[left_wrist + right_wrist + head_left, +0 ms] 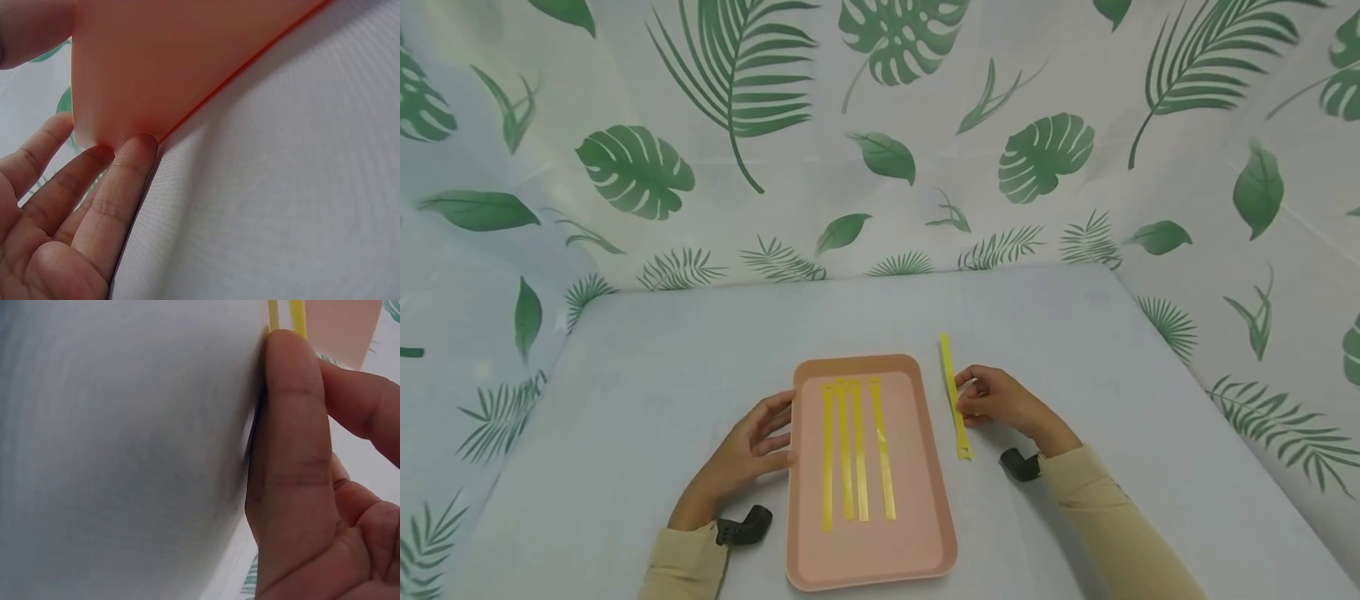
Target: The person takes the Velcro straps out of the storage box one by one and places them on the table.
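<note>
A pink rectangular tray (872, 560) lies on the white table, and several thin yellow strips (859, 458) rest lengthwise inside it, their wider notched ends toward the far side. My left hand (752, 446) is at the tray's left side, with extended fingertips (134, 156) touching its outer wall. To the right of the tray, my right hand (1000, 400) pinches another yellow strip (949, 367) near its middle. This strip's holed end points toward me, and its plain end points away. In the right wrist view, a finger covers part of the yellow strip (299, 315).
A white cloth covers the table (662, 375). Leaf-printed curtains (925, 200) enclose its back and sides. A black wrist camera (747, 527) sits at the left cuff, and another black wrist camera (1019, 465) at the right cuff.
</note>
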The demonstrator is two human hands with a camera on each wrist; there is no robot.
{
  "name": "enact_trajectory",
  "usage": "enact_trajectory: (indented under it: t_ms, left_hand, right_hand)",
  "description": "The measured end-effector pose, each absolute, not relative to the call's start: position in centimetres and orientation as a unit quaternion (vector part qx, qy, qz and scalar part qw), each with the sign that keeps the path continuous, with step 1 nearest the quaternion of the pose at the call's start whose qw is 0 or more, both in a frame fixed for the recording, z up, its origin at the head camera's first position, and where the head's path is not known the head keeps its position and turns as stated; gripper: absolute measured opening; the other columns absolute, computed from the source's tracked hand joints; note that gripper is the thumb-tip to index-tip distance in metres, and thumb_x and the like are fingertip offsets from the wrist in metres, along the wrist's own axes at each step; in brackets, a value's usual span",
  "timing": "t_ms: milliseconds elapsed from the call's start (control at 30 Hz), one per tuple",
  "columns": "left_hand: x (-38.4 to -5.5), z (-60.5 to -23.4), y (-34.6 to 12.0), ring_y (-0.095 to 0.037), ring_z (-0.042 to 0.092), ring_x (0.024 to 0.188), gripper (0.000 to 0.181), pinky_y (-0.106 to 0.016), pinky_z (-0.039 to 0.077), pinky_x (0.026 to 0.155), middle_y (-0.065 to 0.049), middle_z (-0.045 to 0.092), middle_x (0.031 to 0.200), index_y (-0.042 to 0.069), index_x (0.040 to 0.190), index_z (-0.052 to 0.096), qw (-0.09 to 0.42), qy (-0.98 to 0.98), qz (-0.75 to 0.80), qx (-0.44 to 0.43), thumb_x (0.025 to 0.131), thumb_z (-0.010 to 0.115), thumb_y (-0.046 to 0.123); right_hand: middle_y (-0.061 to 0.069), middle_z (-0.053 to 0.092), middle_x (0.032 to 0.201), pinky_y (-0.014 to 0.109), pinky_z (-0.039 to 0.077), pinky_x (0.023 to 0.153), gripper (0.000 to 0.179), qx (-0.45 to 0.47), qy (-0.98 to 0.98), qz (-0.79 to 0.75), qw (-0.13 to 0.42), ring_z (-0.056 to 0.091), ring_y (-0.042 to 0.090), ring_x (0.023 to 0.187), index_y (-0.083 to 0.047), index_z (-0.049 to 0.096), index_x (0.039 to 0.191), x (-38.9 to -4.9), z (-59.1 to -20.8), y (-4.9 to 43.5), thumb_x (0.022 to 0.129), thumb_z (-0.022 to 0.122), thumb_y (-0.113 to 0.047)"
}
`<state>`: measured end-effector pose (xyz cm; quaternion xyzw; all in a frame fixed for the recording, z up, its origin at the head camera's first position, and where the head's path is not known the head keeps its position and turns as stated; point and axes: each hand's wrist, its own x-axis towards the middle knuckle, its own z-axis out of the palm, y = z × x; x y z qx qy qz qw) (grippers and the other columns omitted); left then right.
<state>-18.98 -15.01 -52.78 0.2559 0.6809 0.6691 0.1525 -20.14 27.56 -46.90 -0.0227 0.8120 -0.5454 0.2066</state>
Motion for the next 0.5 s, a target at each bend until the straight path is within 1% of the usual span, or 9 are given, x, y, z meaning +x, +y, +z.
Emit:
enact_trajectory:
  t_ms: [300,500]
  left_hand:
    - [-19.00,-52.53,-15.03,-0.063,0.035,0.149,0.082,-0.025,0.053,0.110,-0.040,0.035,0.164,-0.013,0.161,0.032,0.156,0.682,0.669,0.251,0.095,0.078,-0.002]
    - [-19.04,-52.55,-15.01,-0.062,0.035,0.149,0.083,-0.025,0.054,0.109,-0.039,0.036,0.163,-0.013,0.161,0.032,0.156,0.682,0.670,0.248,0.094,0.079,-0.001]
  right_hand:
    - [0.008,0.061,0.087,0.026,0.065,0.071,0.028,0.028,0.829,-0.517,0.210,0.067,0.016,0.077,0.011,0.058,0.122,-20.35,-46.85,27.06,0.098,0.071,0.009]
    - [0.006,0.061,0.084,0.026,0.065,0.068,0.023,0.038,0.838,-0.504,0.205,0.068,0.014,0.073,0.007,0.060,0.112,-20.40,-46.93,27.01,0.095,0.075,0.008]
